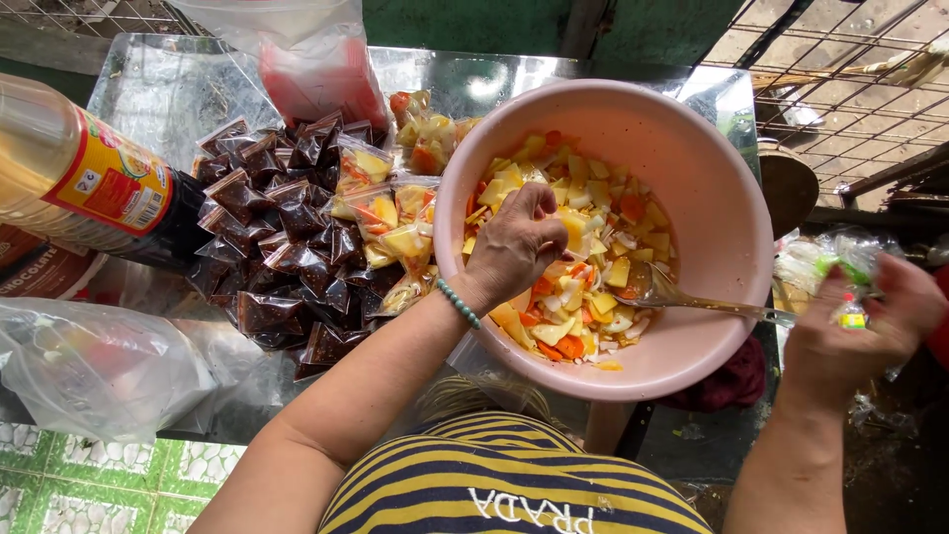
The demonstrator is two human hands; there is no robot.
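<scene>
Your left hand [514,247] is down in the pink bowl [712,198], fingers [539,203] curled into the cut fruit pieces [593,267]. A spoon [682,297] lies in the fruit just right of those fingers. Your right hand [855,331] grips a clear plastic bag [825,259] beyond the bowl's rim.

– Where is the left hand [514,247]?

– Around ten o'clock of the frame's centre, forearm running up from seven o'clock, wrist bent, back of the hand upward, fingers curled down in a loose pinch.

– And the right hand [858,326]?

– Out at three o'clock, forearm rising from five o'clock, fingers curled closed, knuckles toward the camera.
</scene>
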